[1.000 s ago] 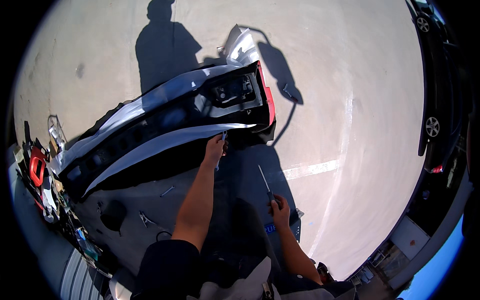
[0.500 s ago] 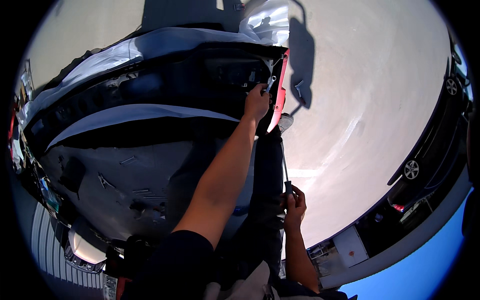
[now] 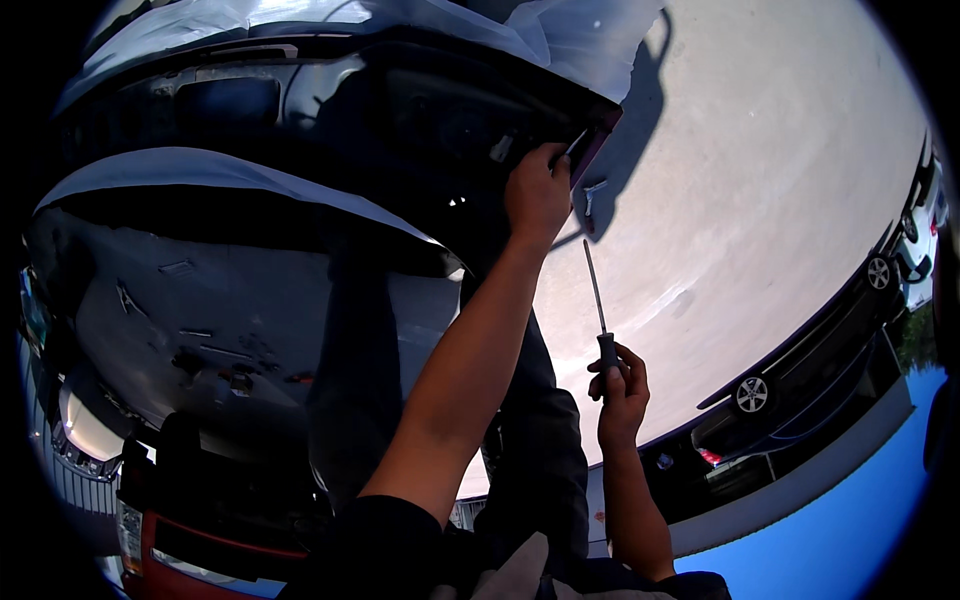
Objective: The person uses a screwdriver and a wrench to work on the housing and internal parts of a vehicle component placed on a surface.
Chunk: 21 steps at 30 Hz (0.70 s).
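Note:
A long, dark, curved car body panel (image 3: 330,130), apparently a bumper seen from its inner side, lies across the upper left on plastic sheeting. My left hand (image 3: 540,198) is closed at the panel's right end, near its shaded edge. From its fingers sticks the thin shiny end of a wrench (image 3: 577,142); most of the tool is hidden by the hand. Lower right, my right hand (image 3: 622,393) grips a screwdriver (image 3: 607,348) by its dark handle. Its long shaft points up, the tip apart from the panel.
A tool (image 3: 592,203) with a metal shaft lies on the ground just right of the panel. Several hand tools (image 3: 225,352) are scattered on the shaded ground at left. Translucent sheeting (image 3: 590,45) spreads behind the panel. A dark parked car (image 3: 790,400) stands far right.
My view has shifted, so the panel sits higher and more tilted. My right hand has brought the screwdriver up, away from my leg. My left hand stays at the panel's end with the wrench.

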Each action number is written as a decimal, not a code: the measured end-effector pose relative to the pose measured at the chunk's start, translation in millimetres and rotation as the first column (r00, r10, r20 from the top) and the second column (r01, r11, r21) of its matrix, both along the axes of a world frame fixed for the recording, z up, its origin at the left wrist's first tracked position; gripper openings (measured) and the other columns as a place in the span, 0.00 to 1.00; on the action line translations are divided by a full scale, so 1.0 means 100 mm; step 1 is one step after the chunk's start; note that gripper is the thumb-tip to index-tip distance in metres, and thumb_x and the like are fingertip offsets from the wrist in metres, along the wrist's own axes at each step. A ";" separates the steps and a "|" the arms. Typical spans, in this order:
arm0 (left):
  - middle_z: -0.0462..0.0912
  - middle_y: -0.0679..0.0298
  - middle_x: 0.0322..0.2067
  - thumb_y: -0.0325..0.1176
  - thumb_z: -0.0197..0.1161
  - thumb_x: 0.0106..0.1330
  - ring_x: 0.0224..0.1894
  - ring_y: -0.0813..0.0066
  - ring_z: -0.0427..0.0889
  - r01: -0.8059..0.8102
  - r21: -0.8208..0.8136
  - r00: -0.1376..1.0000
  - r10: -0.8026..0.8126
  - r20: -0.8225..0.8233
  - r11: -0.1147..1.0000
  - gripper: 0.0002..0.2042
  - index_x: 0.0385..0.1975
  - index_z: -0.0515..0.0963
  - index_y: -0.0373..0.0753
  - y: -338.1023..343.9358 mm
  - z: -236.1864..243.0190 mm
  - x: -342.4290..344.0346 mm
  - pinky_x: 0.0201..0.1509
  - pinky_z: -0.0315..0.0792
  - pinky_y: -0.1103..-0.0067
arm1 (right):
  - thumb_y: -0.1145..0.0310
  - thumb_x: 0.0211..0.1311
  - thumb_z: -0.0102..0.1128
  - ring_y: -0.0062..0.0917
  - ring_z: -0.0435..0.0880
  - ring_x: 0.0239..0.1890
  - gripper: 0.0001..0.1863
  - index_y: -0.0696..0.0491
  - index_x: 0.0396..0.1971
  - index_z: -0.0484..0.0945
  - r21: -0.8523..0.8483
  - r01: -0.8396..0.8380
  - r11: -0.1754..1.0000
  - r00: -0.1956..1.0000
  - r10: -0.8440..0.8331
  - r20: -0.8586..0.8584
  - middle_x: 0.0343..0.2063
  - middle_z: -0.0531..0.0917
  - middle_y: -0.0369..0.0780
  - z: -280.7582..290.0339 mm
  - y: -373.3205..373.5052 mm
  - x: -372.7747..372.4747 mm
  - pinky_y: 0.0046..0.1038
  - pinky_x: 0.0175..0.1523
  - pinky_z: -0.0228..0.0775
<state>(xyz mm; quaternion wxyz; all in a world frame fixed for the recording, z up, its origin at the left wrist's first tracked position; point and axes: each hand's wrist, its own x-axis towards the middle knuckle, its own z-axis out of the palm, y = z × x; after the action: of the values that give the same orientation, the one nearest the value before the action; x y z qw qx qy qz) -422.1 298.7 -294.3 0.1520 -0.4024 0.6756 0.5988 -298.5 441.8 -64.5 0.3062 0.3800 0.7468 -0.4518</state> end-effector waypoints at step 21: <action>0.83 0.55 0.38 0.30 0.60 0.69 0.40 0.58 0.85 -0.056 0.207 0.983 0.090 -0.157 0.977 0.10 0.46 0.83 0.38 -0.02 -0.08 -0.03 0.48 0.75 0.73 | 0.68 0.71 0.56 0.15 0.75 0.29 0.20 0.57 0.60 0.72 0.089 -0.268 0.959 0.943 0.280 -0.177 0.37 0.85 0.41 -0.43 0.19 -1.21 0.20 0.35 0.66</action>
<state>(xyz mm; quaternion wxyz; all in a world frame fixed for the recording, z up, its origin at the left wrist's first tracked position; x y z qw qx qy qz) -425.4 296.2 -302.7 0.1132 -0.3583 0.6064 0.7008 -419.5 460.9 -107.8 0.2821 0.2376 0.8319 -0.4146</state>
